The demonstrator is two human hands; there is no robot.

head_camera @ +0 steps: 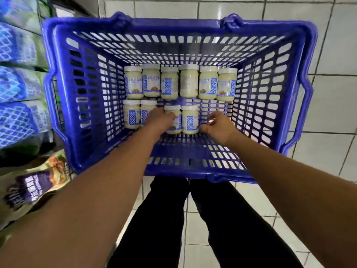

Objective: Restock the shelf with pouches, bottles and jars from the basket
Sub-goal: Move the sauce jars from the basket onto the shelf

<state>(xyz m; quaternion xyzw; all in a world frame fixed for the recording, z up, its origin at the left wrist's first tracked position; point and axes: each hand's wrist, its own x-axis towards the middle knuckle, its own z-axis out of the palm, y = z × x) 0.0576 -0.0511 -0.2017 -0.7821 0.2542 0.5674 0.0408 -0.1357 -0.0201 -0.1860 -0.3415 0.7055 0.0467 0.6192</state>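
A blue plastic basket (pixel 301 78) stands on the tiled floor in front of me. Several jars with white lids and blue-white labels lie on its bottom in two rows; the far row (pixel 189 83) is full, the near row shorter. My left hand (pixel 161 120) is down in the basket with its fingers curled over a near-row jar (pixel 174 118). My right hand (pixel 218 126) hovers beside the rightmost near-row jar (pixel 190 119), fingers loosely bent and holding nothing.
On the left runs a shelf (pixel 19 64) stacked with blue-and-white packs. A purple pouch (pixel 36 184) lies at the lower left. White floor tiles (pixel 338 105) surround the basket. My dark trouser legs (pixel 193 225) are below it.
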